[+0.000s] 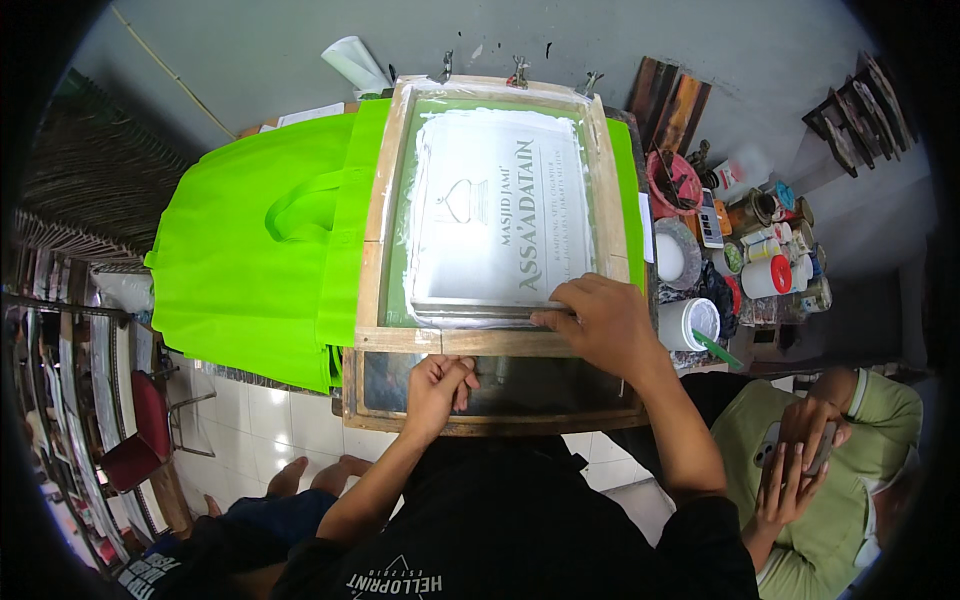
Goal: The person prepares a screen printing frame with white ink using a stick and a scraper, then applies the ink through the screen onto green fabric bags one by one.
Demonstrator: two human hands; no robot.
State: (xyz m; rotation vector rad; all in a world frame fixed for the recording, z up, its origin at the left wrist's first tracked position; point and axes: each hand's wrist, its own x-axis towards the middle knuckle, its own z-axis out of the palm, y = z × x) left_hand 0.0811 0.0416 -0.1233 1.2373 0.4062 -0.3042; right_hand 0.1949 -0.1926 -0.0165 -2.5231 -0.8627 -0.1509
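Note:
A wooden-framed printing screen [370,270] lies on the table, with white ink [450,140] spread over its mesh and lettering with an emblem showing through. Along the mesh's near end lies a squeegee [480,311], a long flat bar. My right hand [610,315] is closed on the squeegee's right end, thumb and fingers pinching it. At the frame's near edge, my left hand [438,392] is curled closed over the dark board, with nothing visible in it. Bright green fabric bags [230,240] with handles are piled left of the screen, and green fabric shows under it.
Metal clamps [518,72] stand at the screen's far edge. To the right are a white ink tub [688,325] with a green stick, a pink bowl [675,183] and several jars. A person holding a phone [795,448] sits at lower right. A red chair [140,435] stands left.

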